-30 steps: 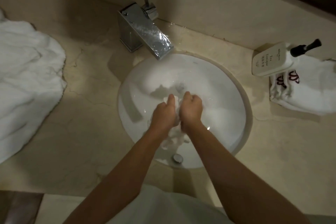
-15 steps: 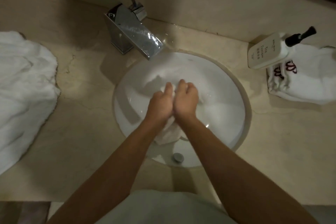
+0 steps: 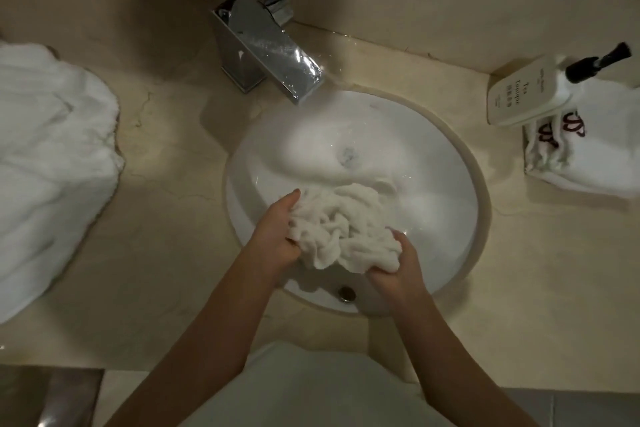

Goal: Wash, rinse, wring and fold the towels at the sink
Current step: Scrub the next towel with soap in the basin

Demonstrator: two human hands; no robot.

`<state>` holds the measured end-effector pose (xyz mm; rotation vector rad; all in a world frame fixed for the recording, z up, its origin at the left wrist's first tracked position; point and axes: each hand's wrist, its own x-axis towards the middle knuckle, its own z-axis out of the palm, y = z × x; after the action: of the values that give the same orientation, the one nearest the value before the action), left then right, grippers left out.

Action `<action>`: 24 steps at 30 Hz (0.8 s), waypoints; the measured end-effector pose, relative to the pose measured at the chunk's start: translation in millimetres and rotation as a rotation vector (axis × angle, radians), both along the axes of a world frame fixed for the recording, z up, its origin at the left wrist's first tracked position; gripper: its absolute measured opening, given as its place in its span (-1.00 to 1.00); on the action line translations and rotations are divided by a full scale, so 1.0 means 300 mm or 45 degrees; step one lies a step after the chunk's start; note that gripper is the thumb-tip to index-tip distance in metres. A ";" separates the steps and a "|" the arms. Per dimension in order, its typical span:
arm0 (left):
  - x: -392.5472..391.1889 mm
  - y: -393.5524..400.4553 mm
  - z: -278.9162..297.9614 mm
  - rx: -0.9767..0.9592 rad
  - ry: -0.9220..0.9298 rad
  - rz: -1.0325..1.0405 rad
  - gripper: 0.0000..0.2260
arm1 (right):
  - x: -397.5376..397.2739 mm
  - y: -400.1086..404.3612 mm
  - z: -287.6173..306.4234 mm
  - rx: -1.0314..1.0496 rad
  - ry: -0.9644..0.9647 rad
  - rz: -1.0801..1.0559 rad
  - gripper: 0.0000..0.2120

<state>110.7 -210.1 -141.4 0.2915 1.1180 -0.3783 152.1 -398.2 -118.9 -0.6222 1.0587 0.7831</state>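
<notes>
Towel: wet, bunched white cloth (image 3: 341,227) held over the near half of the sink basin (image 3: 460,163), short of the faucet (image 3: 268,45).
Left hand (image 3: 275,236): clenched on the bunch's left end.
Right hand (image 3: 394,262): clenched on its nearer right end.
Axis: the bunch runs left to right between the fists — either hand can twist.
Change: the fists were pressed together a moment ago — now they sit apart, with the cloth opened out.

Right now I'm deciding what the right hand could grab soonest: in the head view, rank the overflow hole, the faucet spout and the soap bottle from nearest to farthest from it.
From the right hand, which grips the wet towel:
1. Overflow hole, on the basin's near wall, just left of the wrist.
2. Faucet spout, beyond the basin, up and left.
3. Soap bottle, lying on the counter at far right.
</notes>
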 end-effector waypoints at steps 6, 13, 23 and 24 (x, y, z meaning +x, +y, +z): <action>0.110 -0.035 0.031 0.361 0.093 -0.116 -0.62 | 0.040 0.187 0.104 -0.682 -0.547 0.835 -0.61; 0.102 -0.149 0.143 1.308 -0.174 -0.727 -0.67 | 0.161 0.216 0.095 -1.173 -0.818 1.079 -0.67; 0.122 -0.080 0.142 1.233 -0.387 -1.019 -0.50 | 0.176 0.260 0.089 -1.070 -0.832 1.150 -0.64; 0.143 -0.047 0.126 1.193 -0.293 -0.924 -0.51 | 0.149 0.269 0.093 -1.014 -0.859 1.189 -0.63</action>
<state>153.5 -224.1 -103.6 1.5522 0.8652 -0.4157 196.8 -317.4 -91.0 -1.9905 0.3622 0.8082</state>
